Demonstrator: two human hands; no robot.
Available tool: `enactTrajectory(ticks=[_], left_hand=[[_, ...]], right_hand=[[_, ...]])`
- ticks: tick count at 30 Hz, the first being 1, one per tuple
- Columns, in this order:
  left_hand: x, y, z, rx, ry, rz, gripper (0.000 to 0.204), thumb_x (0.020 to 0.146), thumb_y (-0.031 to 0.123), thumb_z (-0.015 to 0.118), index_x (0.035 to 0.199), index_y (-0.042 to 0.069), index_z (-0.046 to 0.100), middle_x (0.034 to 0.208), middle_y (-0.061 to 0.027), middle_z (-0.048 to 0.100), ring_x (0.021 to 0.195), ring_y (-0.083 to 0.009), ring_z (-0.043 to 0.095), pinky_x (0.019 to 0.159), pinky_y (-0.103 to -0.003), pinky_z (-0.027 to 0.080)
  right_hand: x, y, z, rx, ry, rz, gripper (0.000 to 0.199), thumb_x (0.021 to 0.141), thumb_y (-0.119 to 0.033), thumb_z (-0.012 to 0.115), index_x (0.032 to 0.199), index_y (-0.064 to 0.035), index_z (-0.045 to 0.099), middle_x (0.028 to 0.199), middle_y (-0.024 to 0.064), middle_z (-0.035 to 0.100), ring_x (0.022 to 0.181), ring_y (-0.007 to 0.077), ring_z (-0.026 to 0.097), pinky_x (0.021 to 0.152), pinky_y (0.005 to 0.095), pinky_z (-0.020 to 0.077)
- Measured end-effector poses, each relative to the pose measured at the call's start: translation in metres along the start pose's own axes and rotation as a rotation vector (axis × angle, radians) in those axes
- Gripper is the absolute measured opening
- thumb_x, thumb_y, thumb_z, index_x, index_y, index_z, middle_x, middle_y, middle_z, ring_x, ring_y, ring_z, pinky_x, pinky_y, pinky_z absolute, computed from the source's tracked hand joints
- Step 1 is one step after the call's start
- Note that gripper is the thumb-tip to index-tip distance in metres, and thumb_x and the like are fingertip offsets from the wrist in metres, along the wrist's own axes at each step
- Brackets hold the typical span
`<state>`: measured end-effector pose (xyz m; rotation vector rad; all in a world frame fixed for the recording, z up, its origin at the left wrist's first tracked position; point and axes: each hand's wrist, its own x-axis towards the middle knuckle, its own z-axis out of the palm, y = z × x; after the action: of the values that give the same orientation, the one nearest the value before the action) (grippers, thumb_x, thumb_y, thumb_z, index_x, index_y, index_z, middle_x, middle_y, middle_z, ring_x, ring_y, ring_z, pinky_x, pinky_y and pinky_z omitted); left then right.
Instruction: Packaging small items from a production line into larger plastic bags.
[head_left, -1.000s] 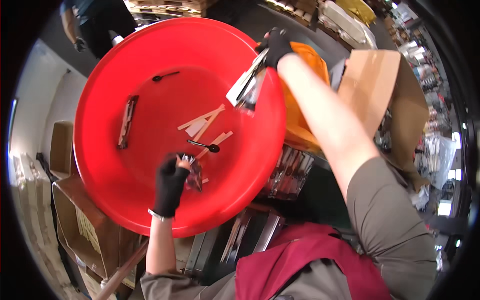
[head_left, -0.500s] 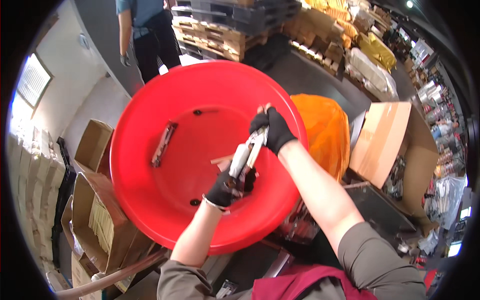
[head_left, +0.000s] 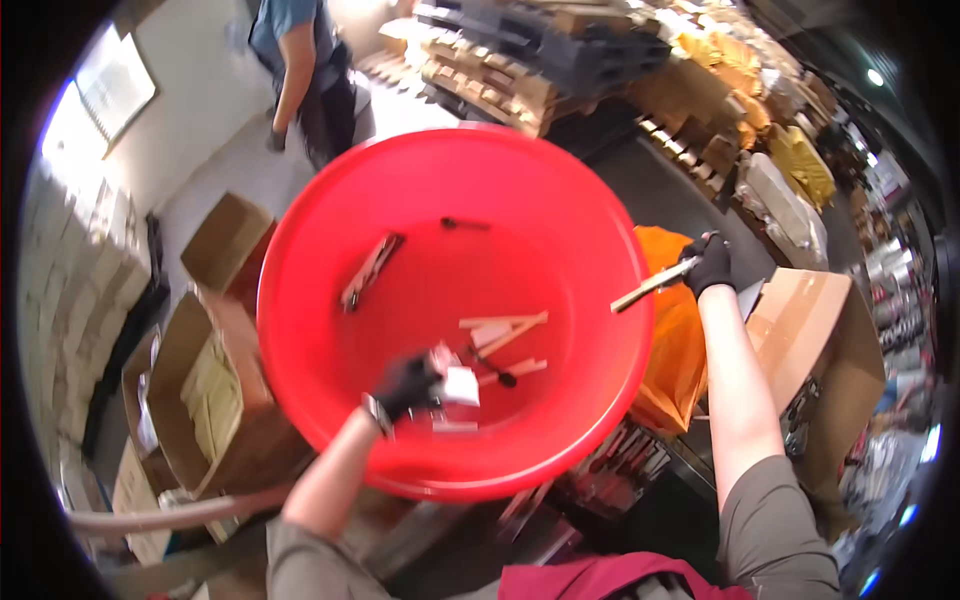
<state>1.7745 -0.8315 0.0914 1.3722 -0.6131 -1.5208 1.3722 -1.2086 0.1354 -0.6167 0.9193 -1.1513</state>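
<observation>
A big round red tub [head_left: 545, 175] stands in front of me. Low inside it, my left hand [head_left: 405, 387], in a black fingerless glove, is closed on a small white packet [head_left: 459, 386], blurred by motion. Over the tub's right side, my right hand [head_left: 712, 263], gloved alike, grips one end of a long slim packet [head_left: 655, 284]; its other end points into the tub. On the tub's bottom lie several thin wooden sticks [head_left: 512, 336] and a dark spoon [head_left: 507, 380]. Farther back rest a black spoon [head_left: 466, 224] and a long wrapped bundle [head_left: 372, 272].
An orange bag [head_left: 672, 350] and an open cardboard box [head_left: 800, 320] are to the right. Open cartons [head_left: 215, 400] stand at the left. Dark wrapped packets [head_left: 625, 465] lie below the tub's right rim. A person [head_left: 300, 75] stands beyond, near stacked pallets [head_left: 500, 85].
My hands have moved apart: the right went out past the tub's rim with a slim packet, the left moved left. Loose sticks and a dark spoon now show on the tub's bottom.
</observation>
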Motion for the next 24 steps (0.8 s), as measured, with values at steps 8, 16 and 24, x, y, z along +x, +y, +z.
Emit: enactTrajectory(ticks=[8, 16, 24], left_hand=[[0.173, 0.022, -0.111, 0.561, 0.411, 0.179, 0.019, 0.077, 0.012, 0.053, 0.092, 0.001, 0.052, 0.078, -0.0187, 0.058, 0.075, -0.0301, 0.061, 0.067, -0.04, 0.049], [0.192, 0.034, -0.138, 1.405, 0.573, -0.289, 0.047, 0.079, 0.033, 0.053, 0.119, 0.009, 0.051, 0.112, -0.0158, 0.06, 0.099, -0.0316, 0.06, 0.083, -0.041, 0.048], [0.158, 0.054, 0.019, 1.174, -0.086, 0.225, 0.028, 0.073, 0.028, 0.057, 0.088, 0.004, 0.063, 0.078, -0.0211, 0.062, 0.074, -0.0369, 0.061, 0.066, -0.044, 0.048]], right_hand=[[-0.073, 0.081, 0.109, -0.109, -0.162, 0.061, 0.013, 0.086, -0.021, 0.06, 0.088, -0.0112, 0.052, 0.073, 0.0055, 0.055, 0.072, 0.0207, 0.058, 0.076, 0.0442, 0.0509], [-0.084, 0.065, 0.067, -0.1, -0.173, 0.075, 0.011, 0.086, -0.02, 0.06, 0.09, -0.0121, 0.054, 0.075, 0.0007, 0.058, 0.07, 0.0163, 0.059, 0.083, 0.0455, 0.0497], [-0.088, 0.141, 0.085, -0.253, -0.185, 0.386, 0.023, 0.088, -0.022, 0.059, 0.107, -0.0108, 0.052, 0.091, 0.002, 0.056, 0.08, 0.018, 0.059, 0.08, 0.0406, 0.0512]])
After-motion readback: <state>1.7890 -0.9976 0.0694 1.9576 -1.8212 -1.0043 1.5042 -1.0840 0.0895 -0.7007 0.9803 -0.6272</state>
